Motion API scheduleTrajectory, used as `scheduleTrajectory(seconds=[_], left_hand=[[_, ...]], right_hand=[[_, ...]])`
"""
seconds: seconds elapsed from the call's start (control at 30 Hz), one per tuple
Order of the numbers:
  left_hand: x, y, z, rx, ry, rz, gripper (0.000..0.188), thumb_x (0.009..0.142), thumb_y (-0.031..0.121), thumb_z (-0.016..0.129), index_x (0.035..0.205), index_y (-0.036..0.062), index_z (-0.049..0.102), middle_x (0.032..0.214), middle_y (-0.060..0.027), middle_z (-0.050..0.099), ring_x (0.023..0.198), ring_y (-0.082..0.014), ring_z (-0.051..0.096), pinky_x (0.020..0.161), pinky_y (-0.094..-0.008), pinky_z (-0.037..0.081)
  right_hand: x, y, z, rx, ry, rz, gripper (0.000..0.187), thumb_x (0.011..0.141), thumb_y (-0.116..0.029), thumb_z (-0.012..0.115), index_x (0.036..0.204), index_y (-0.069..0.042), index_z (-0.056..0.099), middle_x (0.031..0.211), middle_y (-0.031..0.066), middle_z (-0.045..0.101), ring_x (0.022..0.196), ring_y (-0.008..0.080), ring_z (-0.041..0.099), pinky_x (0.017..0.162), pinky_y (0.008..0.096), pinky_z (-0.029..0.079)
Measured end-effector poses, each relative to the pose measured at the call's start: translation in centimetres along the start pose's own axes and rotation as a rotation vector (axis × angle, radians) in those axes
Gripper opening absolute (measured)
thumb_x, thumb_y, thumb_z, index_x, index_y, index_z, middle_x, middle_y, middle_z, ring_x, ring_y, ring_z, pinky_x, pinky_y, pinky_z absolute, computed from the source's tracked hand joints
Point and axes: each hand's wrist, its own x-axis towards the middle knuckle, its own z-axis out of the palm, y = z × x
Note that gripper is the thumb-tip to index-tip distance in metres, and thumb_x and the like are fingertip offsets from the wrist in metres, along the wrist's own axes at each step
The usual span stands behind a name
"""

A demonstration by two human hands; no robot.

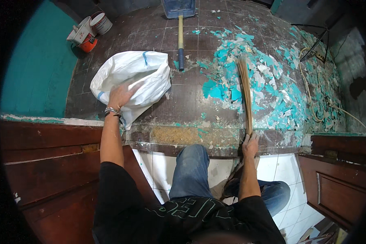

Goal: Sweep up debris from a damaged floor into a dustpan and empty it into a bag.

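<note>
At the left a white woven sack (152, 91) with a blue stripe stands with its mouth gaping toward me. My left hand (124, 95), fingers stretched and a little blurred, lies at the near rim of that mouth; its fingertips reach over the sack's opening. In my right hand (251, 144) is the bound end of a stick broom (245, 93), the fingers wrapped round it. The broom's far tips rest among a pile of turquoise and white paint flakes (219, 89). What lies deep inside the sack is hidden.
Beyond the sack lies a dustpan (179, 8) with a long handle. Buckets (101, 23) stand at the far left. A pale cable (309, 97) and a black metal stand (323, 44) are at the right. Brown wooden doors (61, 179) flank the raised threshold (175, 136).
</note>
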Motion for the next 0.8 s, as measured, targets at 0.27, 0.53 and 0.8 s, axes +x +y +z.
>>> scheduleTrajectory(seconds=[0.27,0.53,0.8], left_hand=[[-2.0,-0.7,1.5,0.364,0.077,0.067,0.018,0.073,0.021,0.065,0.089,0.0159,0.068,0.097,-0.0104,0.065,0.099,-0.0264,0.059,0.106,-0.0614,0.007],[-6.5,3.4,-3.0,0.281,0.166,0.021,0.066,0.068,0.023,0.062,0.131,0.0125,0.043,0.132,-0.0103,0.047,0.124,-0.025,0.042,0.104,-0.0672,-0.001],[-16.8,13.7,-2.4,0.016,0.331,0.044,0.071,0.077,0.035,0.059,0.137,0.0081,0.034,0.139,-0.0128,0.039,0.13,-0.0282,0.035,0.104,-0.0663,0.005]], right_hand=[[-2.9,-2.8,-3.2,0.38,-0.041,-0.092,0.036,0.089,-0.02,0.045,0.12,-0.002,0.047,0.098,0.0235,0.059,0.093,0.0411,0.056,0.083,0.044,0.043],[-4.6,-2.2,-10.7,0.814,-0.384,-0.153,0.061,0.082,-0.009,0.056,0.137,0.005,0.031,0.116,0.0164,0.056,0.105,0.0256,0.054,0.089,0.0333,0.042],[-12.2,0.6,-18.6,1.238,-0.525,-0.034,0.051,0.082,-0.001,0.056,0.131,-0.006,0.042,0.095,0.0023,0.056,0.056,0.0072,0.049,0.044,0.0209,0.042]])
